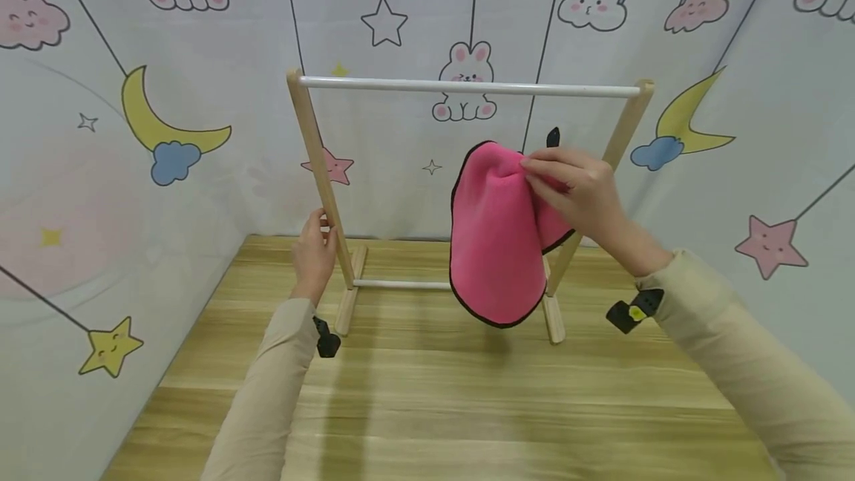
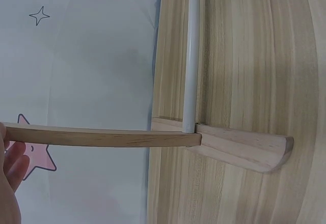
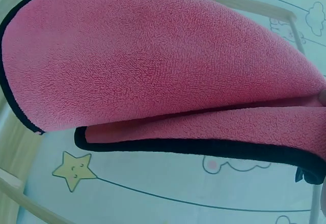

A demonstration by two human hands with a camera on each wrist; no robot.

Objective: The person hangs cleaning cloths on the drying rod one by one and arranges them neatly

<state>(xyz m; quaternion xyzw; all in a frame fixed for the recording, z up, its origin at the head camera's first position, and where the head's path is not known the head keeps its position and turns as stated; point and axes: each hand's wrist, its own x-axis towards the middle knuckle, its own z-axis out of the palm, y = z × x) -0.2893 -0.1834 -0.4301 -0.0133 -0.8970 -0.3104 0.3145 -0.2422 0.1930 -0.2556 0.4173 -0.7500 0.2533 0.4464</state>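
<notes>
Your right hand [image 1: 582, 188] pinches the pink cloth [image 1: 497, 247], which hangs mostly below the fingertips [image 1: 533, 165]. Your left hand [image 1: 312, 257] grips the wooden upright [image 1: 317, 145].

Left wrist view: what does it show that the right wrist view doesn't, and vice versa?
Only left wrist: the rack's left foot, where the lower white bar meets it, and a pink star printed on the wall.

Only right wrist: the pink cloth with its black edging, and a printed yellow star.

Both: the rack's left post and the left hand on it, just fingers at the right wrist view's top edge.
</notes>
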